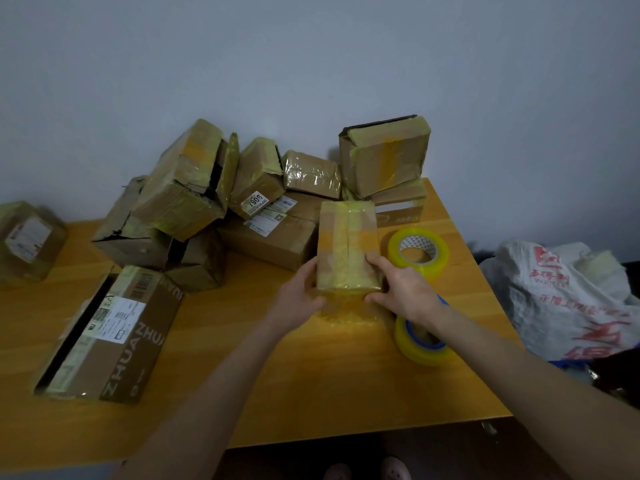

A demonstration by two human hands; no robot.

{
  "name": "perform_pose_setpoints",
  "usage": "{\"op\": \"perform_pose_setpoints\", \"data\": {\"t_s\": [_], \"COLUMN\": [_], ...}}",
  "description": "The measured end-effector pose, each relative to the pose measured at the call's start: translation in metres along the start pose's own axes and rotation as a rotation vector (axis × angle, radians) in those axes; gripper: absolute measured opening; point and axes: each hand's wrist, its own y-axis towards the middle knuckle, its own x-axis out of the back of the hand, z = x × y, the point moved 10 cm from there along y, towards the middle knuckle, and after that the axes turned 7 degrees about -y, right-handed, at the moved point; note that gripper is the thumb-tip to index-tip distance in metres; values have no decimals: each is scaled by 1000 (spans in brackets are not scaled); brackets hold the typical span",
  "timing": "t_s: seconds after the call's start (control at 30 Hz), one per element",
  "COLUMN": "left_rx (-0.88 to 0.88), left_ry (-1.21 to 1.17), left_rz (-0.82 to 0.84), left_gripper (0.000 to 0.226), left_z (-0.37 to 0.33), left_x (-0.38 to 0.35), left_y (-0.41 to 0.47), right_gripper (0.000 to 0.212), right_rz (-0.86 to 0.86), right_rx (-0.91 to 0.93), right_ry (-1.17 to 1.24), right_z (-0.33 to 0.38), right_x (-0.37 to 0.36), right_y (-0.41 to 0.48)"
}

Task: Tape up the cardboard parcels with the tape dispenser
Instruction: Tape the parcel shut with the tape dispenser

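A small cardboard parcel (347, 244), wrapped in yellowish clear tape, lies on the wooden table (311, 375) in front of me. My left hand (300, 294) grips its near left corner and my right hand (403, 289) grips its near right corner. The tape dispenser (420, 337), a yellow roll on a blue holder, lies on the table under my right wrist and is partly hidden by it. A second roll of yellow tape (418, 252) stands just right of the parcel.
A heap of taped cardboard parcels (242, 195) fills the back of the table against the wall. A long box (110, 334) lies at the near left. A white plastic bag (568, 299) sits off the table's right edge.
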Motion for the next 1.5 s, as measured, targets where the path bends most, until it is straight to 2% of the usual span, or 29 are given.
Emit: {"op": "perform_pose_setpoints", "data": {"t_s": [0.07,0.13,0.23,0.3,0.37,0.47,0.53,0.6,0.67,0.73,0.8,0.87,0.93,1.0,1.03,1.1,1.13,1.2,1.27,1.33,1.4,1.43,1.5], "left_rx": [127,184,181,163,107,65,48,9,-30,-32,-18,-21,-61,-128,-175,-277,-312,-319,-237,-35,174,219,207], "left_ry": [-50,52,647,857,969,1029,1024,1063,1113,1131,1112,1081,1064,1072,1075,1069,1054,1007,776,323,-149,-260,-210], "left_rz": [51,-20,21,61,73,88,122,197,254,286,297,287,282,299,311,324,306,182,-121,-353,-354,-325,-275], "left_gripper": [77,80,103,116,124,122,119,117,116,116,113,109,107,107,107,106,104,95,82,67,66,75,90], "left_z": [7,5,0,-1,-5,-11,-11,-9,-5,0,3,3,4,2,0,-8,-12,-18,-21,-1,23,27,22], "left_x": [13,37,50,46,34,18,20,29,40,45,41,33,28,22,17,3,-2,2,26,45,28,15,-2], "left_y": [3,7,12,13,17,21,22,18,13,9,6,1,-5,-14,-19,-31,-36,-45,-53,-66,-74,-77,-83], "right_gripper": [83,83,78,75,60,25,22,36,72,88,76,69,85,103,109,113,113,107,90,74,89,94,87], "right_rz": [26,71,164,205,201,13,-161,-149,79,310,400,407,416,356,300,262,310,507,655,634,537,501,488], "right_rx": [47,125,238,271,271,148,-48,-267,-429,-462,-449,-460,-465,-390,-305,-56,56,131,96,91,55,33,1], "right_ry": [19,73,178,227,244,144,129,60,-29,-18,44,57,-79,-227,-193,122,270,401,445,509,626,643,604], "right_z": [22,57,107,118,110,61,2,-64,-115,-137,-140,-138,-136,-123,-108,-62,-40,-17,-14,-7,0,2,2], "right_x": [-7,-28,-59,-65,-55,-18,13,20,-1,-36,-60,-65,-56,-36,-25,-11,-10,-28,-50,-53,-42,-38,-32], "right_y": [-7,-15,-28,-30,-31,-29,-28,-28,-32,-37,-38,-36,-31,-19,-10,1,-1,-16,-34,-43,-40,-38,-37]}}
